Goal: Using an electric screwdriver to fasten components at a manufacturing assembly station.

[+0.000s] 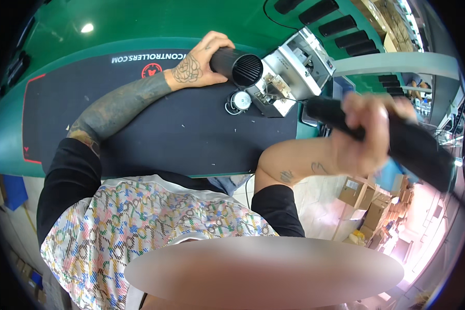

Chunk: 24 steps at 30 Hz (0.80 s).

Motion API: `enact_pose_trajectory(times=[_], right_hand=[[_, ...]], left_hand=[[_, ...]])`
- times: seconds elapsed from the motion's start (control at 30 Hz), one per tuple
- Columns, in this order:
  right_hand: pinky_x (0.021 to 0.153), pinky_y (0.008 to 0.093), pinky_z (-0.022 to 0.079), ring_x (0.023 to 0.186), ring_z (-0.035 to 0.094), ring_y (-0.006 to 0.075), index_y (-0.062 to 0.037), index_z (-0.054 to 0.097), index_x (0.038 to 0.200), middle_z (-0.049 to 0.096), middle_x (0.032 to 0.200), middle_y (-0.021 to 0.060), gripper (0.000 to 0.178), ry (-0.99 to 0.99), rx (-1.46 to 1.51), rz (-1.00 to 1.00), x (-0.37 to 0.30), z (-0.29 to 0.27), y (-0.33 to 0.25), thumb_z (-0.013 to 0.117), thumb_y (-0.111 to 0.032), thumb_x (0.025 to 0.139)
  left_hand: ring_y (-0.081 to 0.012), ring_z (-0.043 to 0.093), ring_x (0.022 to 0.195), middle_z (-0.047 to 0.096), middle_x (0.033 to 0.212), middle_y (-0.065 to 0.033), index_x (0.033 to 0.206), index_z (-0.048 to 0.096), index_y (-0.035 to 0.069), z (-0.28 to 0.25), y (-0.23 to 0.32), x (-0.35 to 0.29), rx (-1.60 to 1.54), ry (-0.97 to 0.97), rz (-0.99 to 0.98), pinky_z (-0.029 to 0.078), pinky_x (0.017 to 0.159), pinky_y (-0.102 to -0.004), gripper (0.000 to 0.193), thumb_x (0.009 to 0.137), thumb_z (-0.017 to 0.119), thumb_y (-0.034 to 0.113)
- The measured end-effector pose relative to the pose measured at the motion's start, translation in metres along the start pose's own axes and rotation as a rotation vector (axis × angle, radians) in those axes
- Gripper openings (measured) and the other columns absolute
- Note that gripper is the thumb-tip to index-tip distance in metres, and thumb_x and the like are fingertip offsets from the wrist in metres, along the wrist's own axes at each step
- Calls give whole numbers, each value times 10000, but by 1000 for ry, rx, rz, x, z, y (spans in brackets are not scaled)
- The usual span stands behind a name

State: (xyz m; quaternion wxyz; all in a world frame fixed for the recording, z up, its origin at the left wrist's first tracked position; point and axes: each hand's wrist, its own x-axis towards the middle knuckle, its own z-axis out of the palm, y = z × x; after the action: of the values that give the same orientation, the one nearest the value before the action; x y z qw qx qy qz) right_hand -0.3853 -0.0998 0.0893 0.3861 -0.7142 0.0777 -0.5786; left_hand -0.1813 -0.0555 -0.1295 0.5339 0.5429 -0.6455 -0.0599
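Observation:
My left hand (191, 67) is closed round a black cylindrical housing (223, 63), which lies on its side over the mat with its ribbed open end turned right. In my raised right hand (367, 137) is a long black electric screwdriver (421, 152), blurred by motion. Its thin bit points left, over a silver metal screw feeder (294, 64). Just below the housing's open end, near the feeder, stands a small round white-topped part (240, 101) with a dark wire loop. A gap separates the screwdriver's bit from the housing.
A dark mat (165, 134) covers much of the green table (155, 20), with tiny light scraps on it. Several black cylinders (338, 26) lie at the back right. A pale curved bar (392, 63) runs past the feeder. Cardboard boxes (356, 191) stand on the floor at right.

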Motion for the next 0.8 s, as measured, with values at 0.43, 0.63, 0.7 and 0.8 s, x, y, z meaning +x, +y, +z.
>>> enact_pose_trajectory(times=[0.43,0.63,0.7,0.8], right_hand=[[596,273,416,580,519,91,-67,494,1005,506,691,-13,238,-126,916,-133,-12,-46,-32,599,-151,808],[509,327,414,478,443,145,-86,402,1106,491,671,34,399,-130,551,9,-12,19,2,569,1,753],[485,323,423,474,444,139,-65,398,1054,492,635,53,381,9,470,126,-14,41,7,547,63,727],[544,273,461,511,491,125,-42,401,1006,526,618,53,371,-53,401,78,-9,42,24,566,94,703]], left_hand=[[-227,586,962,562,1057,-86,1074,432,61,6,-4,1,-123,21,-7,476,853,-315,574,637,800,120],[-215,580,966,555,1048,-100,1080,418,58,7,-2,-1,-178,18,25,475,849,-318,587,637,801,100],[-211,577,965,549,1055,-108,1082,410,55,8,-5,-1,-227,4,4,472,850,-312,595,635,801,92],[-207,572,974,541,1071,-114,1086,404,52,10,-7,4,-254,-7,-22,469,849,-309,604,631,800,82]])
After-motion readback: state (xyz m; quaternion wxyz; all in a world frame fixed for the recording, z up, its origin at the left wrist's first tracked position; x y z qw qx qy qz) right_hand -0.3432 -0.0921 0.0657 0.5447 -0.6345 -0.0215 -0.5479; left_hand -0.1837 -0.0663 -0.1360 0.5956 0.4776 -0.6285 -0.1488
